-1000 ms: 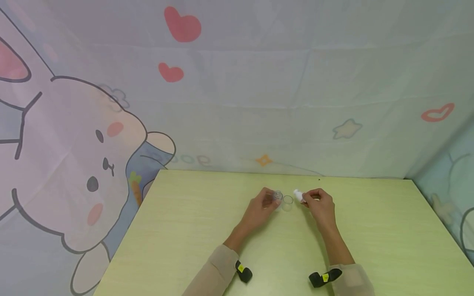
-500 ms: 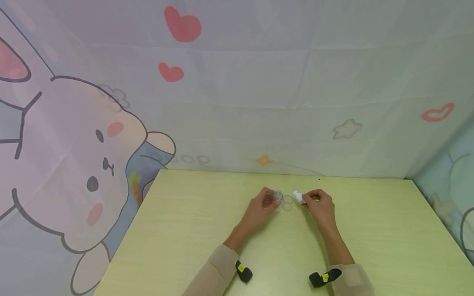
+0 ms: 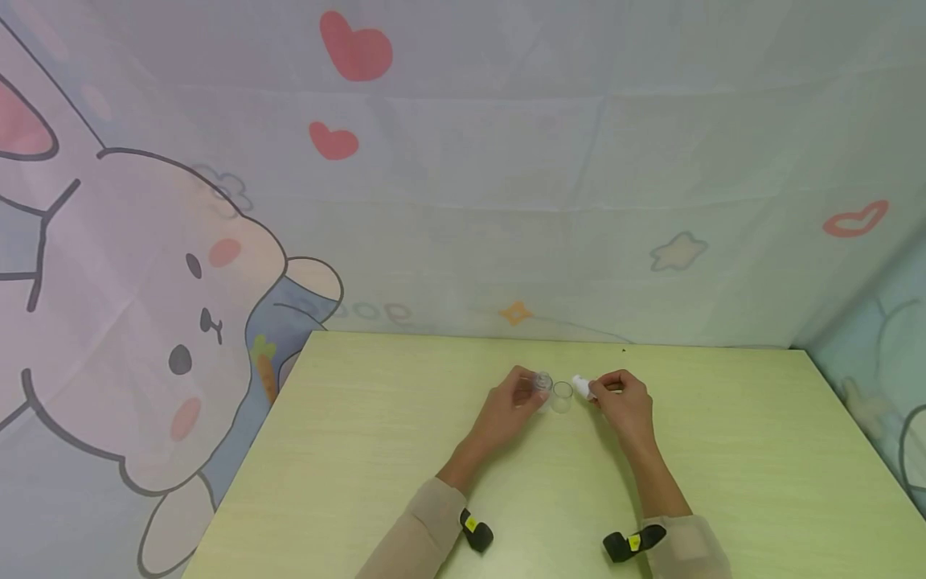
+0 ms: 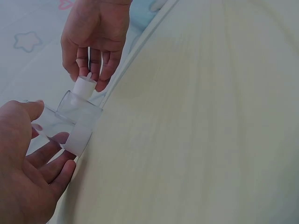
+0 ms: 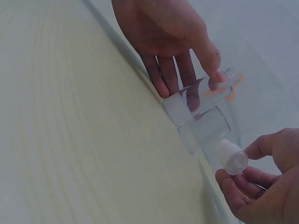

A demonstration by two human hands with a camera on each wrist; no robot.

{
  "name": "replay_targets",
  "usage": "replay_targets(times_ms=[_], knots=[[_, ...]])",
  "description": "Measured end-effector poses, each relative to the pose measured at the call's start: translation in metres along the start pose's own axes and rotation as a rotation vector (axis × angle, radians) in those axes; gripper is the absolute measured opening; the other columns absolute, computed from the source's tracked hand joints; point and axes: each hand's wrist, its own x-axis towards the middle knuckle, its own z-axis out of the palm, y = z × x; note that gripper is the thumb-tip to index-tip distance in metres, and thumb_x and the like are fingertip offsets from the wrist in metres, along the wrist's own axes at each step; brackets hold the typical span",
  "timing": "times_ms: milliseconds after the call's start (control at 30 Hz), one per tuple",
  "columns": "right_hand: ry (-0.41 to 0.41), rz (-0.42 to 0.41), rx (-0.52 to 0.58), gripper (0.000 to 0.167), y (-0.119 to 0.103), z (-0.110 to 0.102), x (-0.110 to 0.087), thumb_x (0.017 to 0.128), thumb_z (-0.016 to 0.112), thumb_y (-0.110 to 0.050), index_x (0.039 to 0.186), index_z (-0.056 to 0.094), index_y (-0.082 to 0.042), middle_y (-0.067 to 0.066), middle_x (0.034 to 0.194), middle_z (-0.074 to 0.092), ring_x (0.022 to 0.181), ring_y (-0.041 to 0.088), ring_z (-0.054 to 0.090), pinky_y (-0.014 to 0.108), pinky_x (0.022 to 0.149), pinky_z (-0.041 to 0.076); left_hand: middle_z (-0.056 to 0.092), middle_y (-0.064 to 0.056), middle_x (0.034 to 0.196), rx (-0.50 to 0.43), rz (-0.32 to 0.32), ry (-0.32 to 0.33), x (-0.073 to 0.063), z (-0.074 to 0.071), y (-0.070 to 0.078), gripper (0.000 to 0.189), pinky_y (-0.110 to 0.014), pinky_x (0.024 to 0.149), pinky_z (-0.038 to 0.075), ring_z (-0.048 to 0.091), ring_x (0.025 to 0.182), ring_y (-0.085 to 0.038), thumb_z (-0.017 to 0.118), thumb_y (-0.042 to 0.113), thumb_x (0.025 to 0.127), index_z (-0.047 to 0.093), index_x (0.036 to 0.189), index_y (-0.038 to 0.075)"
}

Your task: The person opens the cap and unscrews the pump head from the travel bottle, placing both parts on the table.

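Note:
In the head view my left hand [image 3: 510, 404] holds a clear bottle [image 3: 543, 383] upright near the back of the table. Its threaded neck [image 5: 231, 75] is uncovered, and a whitish band [image 5: 177, 111] shows low on its body. Just right of the bottle stands a clear open-topped cup [image 3: 563, 399]; I cannot tell whether they touch. My right hand [image 3: 628, 404] pinches a small white pump head [image 3: 582, 386] between thumb and fingers, tilted, just right of the cup. In the left wrist view a thin nozzle [image 4: 89, 74] sticks out from the pump head.
The pale yellow-green table [image 3: 347, 450] reaches back to a hanging cloth [image 3: 463, 241] printed with a rabbit and hearts. A small dark speck [image 3: 624, 351] lies at the table's back edge. Black wrist cameras sit on both sleeves.
The white pump head has turned slightly in my right hand's fingers. My left hand and the bottle stay where they were, and so does the clear cup.

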Motion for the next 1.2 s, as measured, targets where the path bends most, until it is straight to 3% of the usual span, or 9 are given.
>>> replay_targets(times_ms=[633, 1200], knots=[[-0.010, 0.006, -0.100, 0.026, 0.0040, 0.0008, 0.0023, 0.098, 0.071, -0.024, 0.109, 0.067, -0.001, 0.008, 0.097, 0.070, 0.078, 0.018, 0.064, 0.028, 0.066, 0.049, 0.071, -0.012, 0.132, 0.013, -0.002, -0.008, 0.0013, 0.0005, -0.0014, 0.035, -0.031, 0.103, 0.056, 0.070, 0.121, -0.025, 0.065, 0.037, 0.107, 0.058, 0.135, 0.016], [-0.003, -0.010, -0.132, 0.023, 0.0050, 0.0011, 0.0029, 0.096, 0.071, -0.022, 0.106, 0.066, -0.001, 0.006, 0.087, 0.070, 0.073, 0.016, 0.063, 0.026, 0.062, 0.048, 0.070, -0.012, 0.133, -0.001, -0.005, -0.006, 0.0015, 0.0014, -0.0045, 0.035, -0.031, 0.103, 0.056, 0.070, 0.121, -0.025, 0.065, 0.037, 0.107, 0.058, 0.136, 0.017]])
